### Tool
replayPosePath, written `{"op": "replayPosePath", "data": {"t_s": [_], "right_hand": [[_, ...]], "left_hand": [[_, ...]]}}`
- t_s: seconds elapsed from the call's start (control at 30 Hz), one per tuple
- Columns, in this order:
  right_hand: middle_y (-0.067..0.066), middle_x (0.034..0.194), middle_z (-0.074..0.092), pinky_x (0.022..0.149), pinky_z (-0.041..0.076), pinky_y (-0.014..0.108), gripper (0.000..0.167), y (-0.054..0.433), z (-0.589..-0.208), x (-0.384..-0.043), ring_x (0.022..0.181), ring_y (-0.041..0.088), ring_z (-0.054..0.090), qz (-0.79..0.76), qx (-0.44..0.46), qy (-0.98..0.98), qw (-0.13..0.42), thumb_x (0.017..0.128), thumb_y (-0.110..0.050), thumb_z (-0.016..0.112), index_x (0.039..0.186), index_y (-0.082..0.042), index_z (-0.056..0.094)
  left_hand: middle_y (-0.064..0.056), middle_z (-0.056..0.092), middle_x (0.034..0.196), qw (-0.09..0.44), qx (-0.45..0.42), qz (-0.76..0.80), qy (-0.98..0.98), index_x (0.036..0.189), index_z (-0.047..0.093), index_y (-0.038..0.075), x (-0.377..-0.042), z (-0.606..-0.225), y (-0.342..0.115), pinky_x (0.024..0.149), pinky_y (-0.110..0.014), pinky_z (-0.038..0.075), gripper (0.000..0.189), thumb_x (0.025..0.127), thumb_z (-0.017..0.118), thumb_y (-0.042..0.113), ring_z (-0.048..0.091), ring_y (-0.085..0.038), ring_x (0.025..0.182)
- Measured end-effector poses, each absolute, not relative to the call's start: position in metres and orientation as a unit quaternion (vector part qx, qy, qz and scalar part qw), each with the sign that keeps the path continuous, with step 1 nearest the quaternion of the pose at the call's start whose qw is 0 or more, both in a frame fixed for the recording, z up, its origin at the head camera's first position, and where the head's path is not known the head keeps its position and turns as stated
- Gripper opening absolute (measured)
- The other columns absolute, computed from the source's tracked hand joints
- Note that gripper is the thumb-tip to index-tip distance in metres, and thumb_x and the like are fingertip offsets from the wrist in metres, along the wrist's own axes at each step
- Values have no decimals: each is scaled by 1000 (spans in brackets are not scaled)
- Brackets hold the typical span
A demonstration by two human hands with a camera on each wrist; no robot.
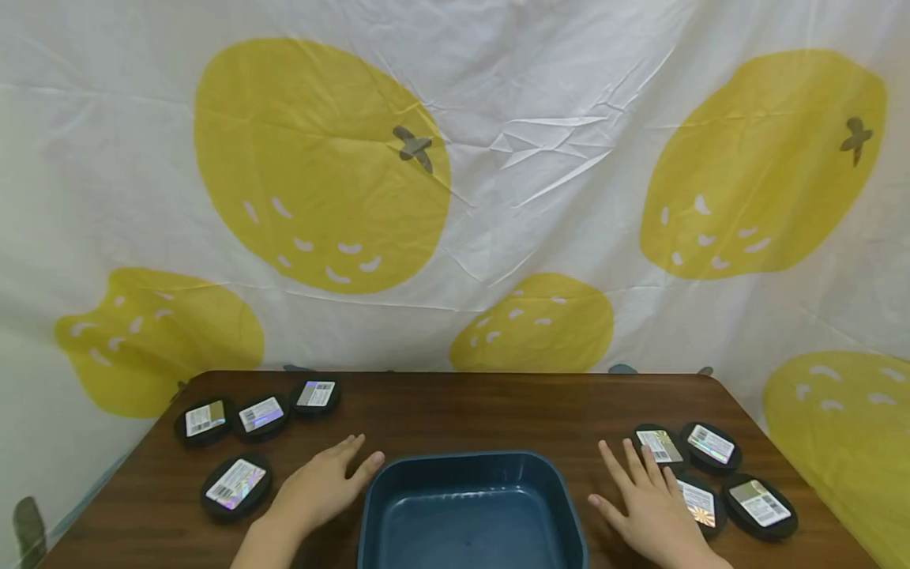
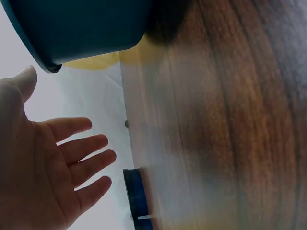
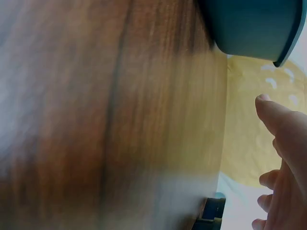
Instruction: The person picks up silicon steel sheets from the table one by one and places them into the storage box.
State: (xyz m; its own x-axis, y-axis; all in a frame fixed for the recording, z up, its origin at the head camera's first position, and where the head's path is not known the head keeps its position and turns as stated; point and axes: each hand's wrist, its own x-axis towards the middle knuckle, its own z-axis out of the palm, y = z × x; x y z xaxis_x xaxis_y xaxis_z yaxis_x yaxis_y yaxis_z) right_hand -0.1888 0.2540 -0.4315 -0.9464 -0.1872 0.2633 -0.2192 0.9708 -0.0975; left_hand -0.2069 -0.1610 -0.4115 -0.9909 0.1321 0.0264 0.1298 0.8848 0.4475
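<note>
A dark blue rectangular tub (image 1: pixel 469 514) stands at the front middle of the table, with nothing inside its visible part. To its left my left hand (image 1: pixel 320 482) holds nothing; its thumb points toward the tub's rim and the fingers are extended. In the left wrist view, that hand's palm (image 2: pixel 43 167) shows beside the tub wall (image 2: pixel 91 28). My right hand (image 1: pixel 650 506), fingers spread, is on the tub's other side and partly covers a flat round black container (image 1: pixel 700 503) with a barcode label. The right thumb (image 3: pixel 276 112) points toward the tub.
Several similar labelled black containers lie on the left, one of them (image 1: pixel 236 485) near my left wrist. More sit at the right, including one (image 1: pixel 761 506) by the table's right edge. Behind the brown wooden table (image 1: pixel 483 411) hangs a white cloth (image 1: pixel 540 158) printed with yellow fruit.
</note>
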Motion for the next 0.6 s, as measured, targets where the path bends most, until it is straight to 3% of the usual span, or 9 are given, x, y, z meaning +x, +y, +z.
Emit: {"op": "replayPosePath", "data": {"t_s": [0.3, 0.47, 0.6], "right_hand": [[31, 141, 32, 97, 23, 69, 73, 265, -432, -181, 128, 53, 24, 67, 77, -990, 94, 84, -49, 60, 143, -11, 37], [33, 139, 32, 95, 25, 70, 75, 274, -433, -178, 126, 55, 25, 72, 71, -990, 95, 83, -47, 62, 142, -8, 37], [34, 138, 33, 93, 27, 71, 78, 280, -434, -176, 126, 54, 27, 69, 62, -991, 101, 82, -46, 64, 139, 0, 38]], "left_hand": [[-21, 52, 130, 29, 69, 252, 965, 128, 54, 2, -203, -410, -159, 95, -64, 32, 80, 89, 32, 68, 43, -45, 121], [-9, 67, 101, 21, 63, 267, 962, 109, 65, 7, -201, -409, -160, 81, -55, 46, 68, 89, 36, 66, 61, -33, 97], [-2, 68, 88, 25, 63, 290, 955, 99, 67, 8, -201, -409, -159, 75, -49, 49, 60, 91, 39, 61, 64, -26, 85]]}}
